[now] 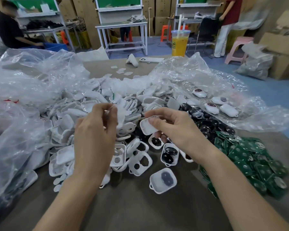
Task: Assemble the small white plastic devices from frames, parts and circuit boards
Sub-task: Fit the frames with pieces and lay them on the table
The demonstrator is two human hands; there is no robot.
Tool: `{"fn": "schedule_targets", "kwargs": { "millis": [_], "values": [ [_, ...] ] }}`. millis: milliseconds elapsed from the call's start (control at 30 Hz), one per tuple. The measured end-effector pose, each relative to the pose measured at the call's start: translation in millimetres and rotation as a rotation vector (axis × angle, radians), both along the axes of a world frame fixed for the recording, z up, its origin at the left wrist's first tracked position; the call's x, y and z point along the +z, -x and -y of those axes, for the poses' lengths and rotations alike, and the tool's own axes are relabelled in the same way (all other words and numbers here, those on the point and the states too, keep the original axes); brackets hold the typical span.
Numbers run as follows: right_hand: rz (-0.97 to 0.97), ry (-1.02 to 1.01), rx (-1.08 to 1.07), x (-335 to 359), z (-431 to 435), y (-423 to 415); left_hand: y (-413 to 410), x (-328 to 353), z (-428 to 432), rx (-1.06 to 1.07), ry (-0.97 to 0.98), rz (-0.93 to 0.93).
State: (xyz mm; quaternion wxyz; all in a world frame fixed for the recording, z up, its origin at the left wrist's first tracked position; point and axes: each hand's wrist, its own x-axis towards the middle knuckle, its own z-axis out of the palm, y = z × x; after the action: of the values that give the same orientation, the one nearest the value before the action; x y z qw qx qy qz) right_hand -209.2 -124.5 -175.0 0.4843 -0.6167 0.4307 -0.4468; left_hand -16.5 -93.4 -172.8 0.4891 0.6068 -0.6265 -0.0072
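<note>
R hand [175, 129]: fingers curled round a white rounded plastic shell [146, 127], held over the centre pile of white plastic frames [137, 164]. L hand [95, 135]: fingers pinch a thin translucent white piece [114, 107]. Green circuit boards [250, 157] heaped near right on grey desk [140, 207].

Green circuit boards [250, 157] (pale-dotted), white frames [140, 162]

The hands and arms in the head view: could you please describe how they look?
The left hand and right hand are bare: no gloves, rings or watch show. The left forearm and right forearm are bare too, no sleeve in view.
</note>
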Motion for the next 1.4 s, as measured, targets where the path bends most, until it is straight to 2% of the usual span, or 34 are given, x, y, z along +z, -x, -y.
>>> {"fn": "schedule_targets", "kwargs": {
  "millis": [167,267,433,533,600,700,800,867,1033,1200,1400],
  "values": [
    [0.027,-0.014,-0.122,0,5,9,-15,3,7,0.109,-0.060,0.045],
    [0.034,-0.022,-0.132,0,7,11,-19,2,8,0.139,-0.068,0.048],
    [0.010,-0.015,-0.143,-3,9,13,-21,-4,10,0.196,-0.194,0.107],
    [0.000,-0.011,-0.265,-3,12,19,-14,-5,8,0.212,-0.150,0.177],
    [-0.067,-0.003,-0.395,-4,14,24,-5,-8,6,0.115,-0.033,0.286],
    [-0.218,0.055,-0.548,-6,16,35,11,-15,3,-0.142,0.097,0.454],
    [-0.363,0.094,-0.553,-8,17,41,23,-23,2,-0.346,0.117,0.637],
    [-0.462,0.094,-0.518,-9,17,41,24,-27,2,-0.411,0.078,0.675],
    [-0.604,0.151,-0.520,-6,12,40,22,-31,7,-0.417,-0.012,0.714],
    [-0.633,0.291,-0.636,-1,-20,57,22,-33,7,-0.361,0.013,0.674],
    [-1.013,0.573,-0.608,-16,-71,84,22,-34,6,-0.373,0.072,0.585]
  ]
}}
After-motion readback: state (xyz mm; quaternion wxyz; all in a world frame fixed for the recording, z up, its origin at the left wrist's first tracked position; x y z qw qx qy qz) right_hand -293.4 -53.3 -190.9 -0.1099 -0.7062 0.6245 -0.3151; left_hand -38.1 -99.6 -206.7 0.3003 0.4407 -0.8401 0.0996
